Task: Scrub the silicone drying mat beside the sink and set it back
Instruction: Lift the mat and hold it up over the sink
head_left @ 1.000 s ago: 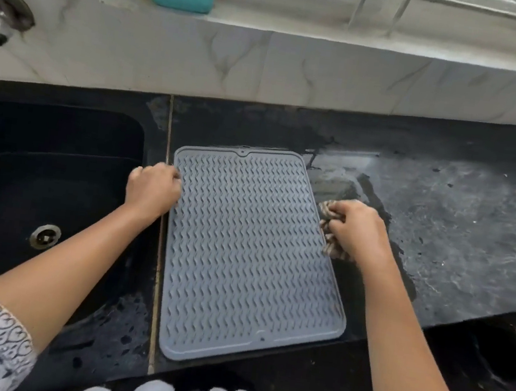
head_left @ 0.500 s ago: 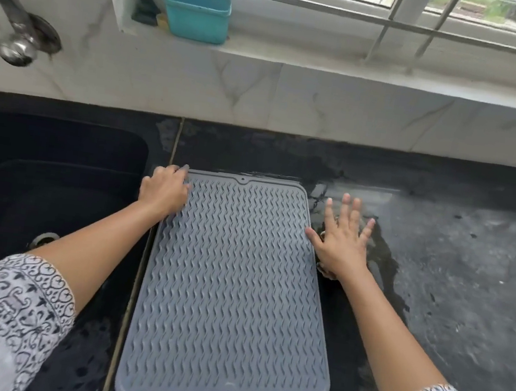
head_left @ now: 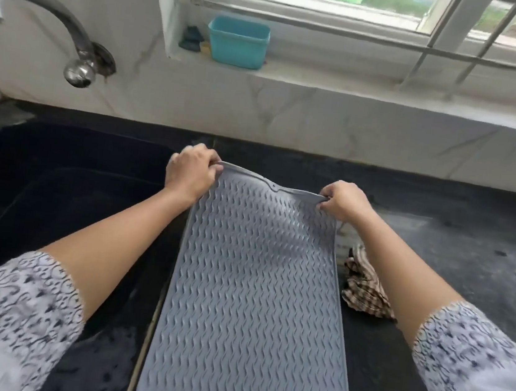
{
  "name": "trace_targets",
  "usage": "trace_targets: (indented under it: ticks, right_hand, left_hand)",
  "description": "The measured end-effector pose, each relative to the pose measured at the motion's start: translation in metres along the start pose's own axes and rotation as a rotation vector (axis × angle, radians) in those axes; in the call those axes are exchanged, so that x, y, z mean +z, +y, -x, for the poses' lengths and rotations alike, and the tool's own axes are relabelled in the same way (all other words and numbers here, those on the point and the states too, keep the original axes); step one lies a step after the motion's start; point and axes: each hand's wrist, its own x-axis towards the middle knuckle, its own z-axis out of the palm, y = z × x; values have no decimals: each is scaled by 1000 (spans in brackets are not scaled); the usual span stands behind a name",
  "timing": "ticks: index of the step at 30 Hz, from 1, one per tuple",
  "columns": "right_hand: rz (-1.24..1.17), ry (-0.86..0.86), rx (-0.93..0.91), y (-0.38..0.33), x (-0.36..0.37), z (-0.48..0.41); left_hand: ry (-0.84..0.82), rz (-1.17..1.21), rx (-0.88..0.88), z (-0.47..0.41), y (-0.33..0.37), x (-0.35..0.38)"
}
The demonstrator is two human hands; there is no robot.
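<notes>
Black stone counter (head_left: 468, 270), wet and streaked, runs wide to the right under a window. The grey silicone drying mat (head_left: 252, 308) lies on it just right of the seam with the black sink (head_left: 38, 201). Its long axis runs near to far, ribbed face up, and its near short edge sits at the bottom of the view. The left long edge follows the seam closely. Against the right long edge, about halfway along, a crumpled checked cloth (head_left: 365, 289) lies on the counter, partly under my right forearm.

At the far end, my left hand (head_left: 191, 172) pinches the far-left corner, fingers curled over the rim. My right hand (head_left: 343, 202) pinches the far-right corner the same way. Between the 2 grips the far short edge, with its small notched tab, is raised off the stone and bowed. A strip of counter lies open beyond it up to the marble wall.

A steel tap (head_left: 60, 24) curves out over the sink. On the sill (head_left: 393, 91) stands 1 teal tub (head_left: 237, 43) with a dark sponge (head_left: 191, 39) to its left.
</notes>
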Motion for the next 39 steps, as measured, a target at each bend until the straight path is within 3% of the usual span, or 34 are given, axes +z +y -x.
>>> trace_targets:
  ticks: [9,12,14,19,23,29,34,39]
  right_hand:
    - [-226,233,-343,-144,-168,65]
    - [-250,426,-445,-203,-195,75]
    - [-266,595,-507,-246,-200,75]
    - [-246,663,-461,-336,-203,51]
    - [-211,570,-402,-393,-195,33]
    - [-188,580,-337,-438,-173,13]
    - [-163,524,-358,-444,-160,12]
    - [-242,553,-327,-443,-154,19]
  left_hand:
    - [385,302,12,-9,-82,-205]
    - [449,327,14,-12,-118,-278]
    - [484,307,16,-12,-142,-319]
    - [515,67,-13,-19,-187,-380]
    - [395,-111,-131,-29,-214,-394]
    - [330,-158,-223,-28,-246,-396]
    - [324,-145,-235,-24,-264,-398]
    - [469,-169,-159,-19,-266,-389]
